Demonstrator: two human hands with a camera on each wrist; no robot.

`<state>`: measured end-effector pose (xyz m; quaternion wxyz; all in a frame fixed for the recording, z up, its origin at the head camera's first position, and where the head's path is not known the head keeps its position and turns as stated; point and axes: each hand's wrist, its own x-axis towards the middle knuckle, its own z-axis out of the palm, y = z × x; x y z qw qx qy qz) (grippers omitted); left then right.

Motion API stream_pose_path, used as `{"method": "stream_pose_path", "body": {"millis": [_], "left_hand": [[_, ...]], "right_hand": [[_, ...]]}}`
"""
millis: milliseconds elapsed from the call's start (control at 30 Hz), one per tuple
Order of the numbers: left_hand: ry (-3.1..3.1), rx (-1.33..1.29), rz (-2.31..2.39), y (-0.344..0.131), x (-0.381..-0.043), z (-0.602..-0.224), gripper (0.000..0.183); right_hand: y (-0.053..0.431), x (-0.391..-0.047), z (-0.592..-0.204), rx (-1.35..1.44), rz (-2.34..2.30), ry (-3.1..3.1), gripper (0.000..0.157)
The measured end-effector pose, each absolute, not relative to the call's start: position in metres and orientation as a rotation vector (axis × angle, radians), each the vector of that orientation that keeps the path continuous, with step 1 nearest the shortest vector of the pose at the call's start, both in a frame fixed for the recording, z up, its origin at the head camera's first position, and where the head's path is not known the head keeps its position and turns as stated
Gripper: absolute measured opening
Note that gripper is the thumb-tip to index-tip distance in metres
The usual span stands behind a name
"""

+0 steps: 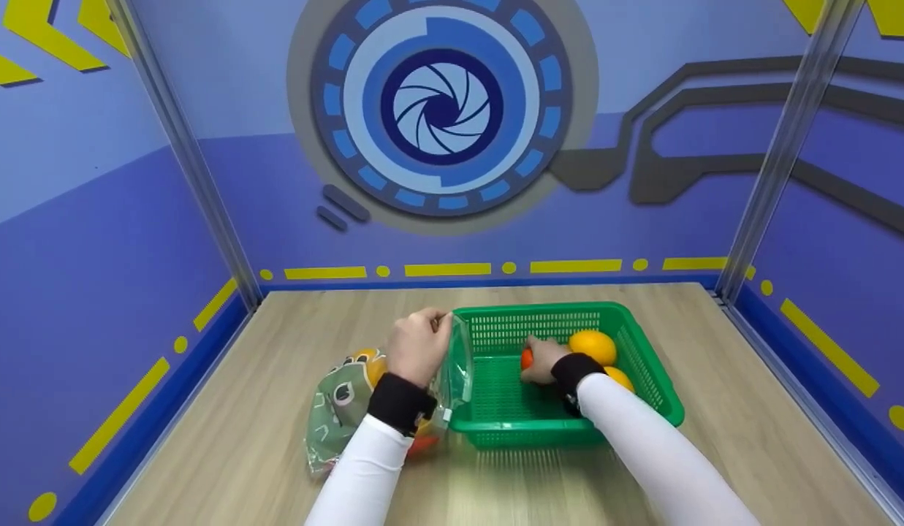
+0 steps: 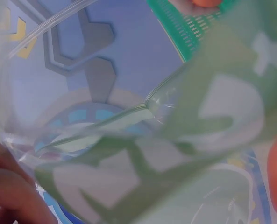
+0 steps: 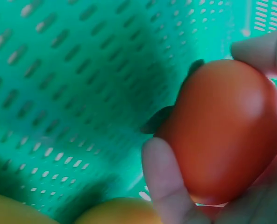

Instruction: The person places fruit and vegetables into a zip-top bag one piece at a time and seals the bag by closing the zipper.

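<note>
In the head view my left hand [image 1: 420,347] pinches the top edge of a clear zip bag [image 1: 335,416] printed with a green cartoon pattern. The bag's mouth gapes in the left wrist view, and orange and red things show through or beside its plastic. My right hand [image 1: 543,359] is inside a green plastic basket [image 1: 539,425], gripping a red tomato [image 3: 222,130] with dark green leaves. Thumb and fingers lie on opposite sides of the tomato, above the basket's perforated floor.
Two yellow-orange fruits [image 1: 593,346] lie at the basket's right side, one partly behind my right wrist. The basket stands on a wooden table [image 1: 225,438], right of the bag. Printed panels [image 1: 261,197] enclose the table at the back and both sides.
</note>
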<state>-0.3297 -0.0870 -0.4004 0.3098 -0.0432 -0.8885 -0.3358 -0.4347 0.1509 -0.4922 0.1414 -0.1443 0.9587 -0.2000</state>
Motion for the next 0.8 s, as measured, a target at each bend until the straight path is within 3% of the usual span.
{"method": "stream_pose_path", "body": {"millis": [300, 800], "left_hand": [[-2.342, -0.13, -0.864, -0.086, -0.328, -0.401, 0.019], [-2.361, -0.119, -0.863, -0.085, -0.328, -0.399, 0.019]], "right_hand": [[0.135, -0.426, -0.471, -0.518, -0.753, 2.821, 0.057], [0.092, -0.38, -0.419, -1.009, -0.965, 2.469, 0.046]]}}
